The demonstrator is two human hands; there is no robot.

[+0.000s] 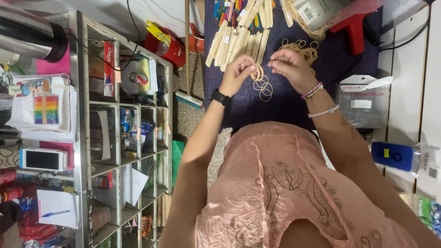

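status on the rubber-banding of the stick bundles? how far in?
Done: a row of wooden stick bundles lies on the dark cloth. In hand: left hand and right hand work tan rubber bands. Left: a loose band pile; colored sticks above.

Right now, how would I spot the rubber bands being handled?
Find the dark purple cloth. Above it both hands meet; the rubber bands dangle from the left hand. Unlike the loose pile behind, these hang linked in thin tan loops.
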